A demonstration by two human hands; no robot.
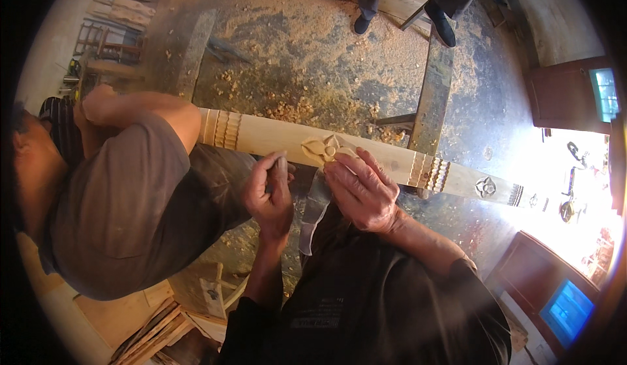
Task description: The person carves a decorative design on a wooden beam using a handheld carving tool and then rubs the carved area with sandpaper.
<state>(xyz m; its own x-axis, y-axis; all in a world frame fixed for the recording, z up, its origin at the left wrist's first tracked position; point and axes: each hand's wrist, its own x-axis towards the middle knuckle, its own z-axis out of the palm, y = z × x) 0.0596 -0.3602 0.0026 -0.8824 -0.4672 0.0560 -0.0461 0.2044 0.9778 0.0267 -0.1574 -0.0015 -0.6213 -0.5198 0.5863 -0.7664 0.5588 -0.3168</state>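
Two bare hands were at a long, pale wooden beam with carved patterns (274, 135) in the head view, the only view. It ran across the middle, from the left side down toward the bright right side.

The left hand (269, 198) was just by the near edge of the beam. Its fingers were curled and the thumb was close to the fingertip, so the grip was almost closed. I could not tell if it had hold of anything.

The right hand (362, 192) was bent over a carved wooden flower with pointed petals (316, 147). Its fingertips were down at the flower. That grip was partly curled, and I could not tell if a small thing was under the fingers.

Below the beam, between the hands, hung a shiny grey flat strip (312, 218).

On each side of the flower, the beam had bands of bumpy carved rows. A smaller carved flower (485, 187) was farther right.

A person in a grey-brown shirt (121, 195) sat close by on the left. Wood chips lay on the dark grey floor (473, 113). At the top were another person's dark shoes (441, 25).
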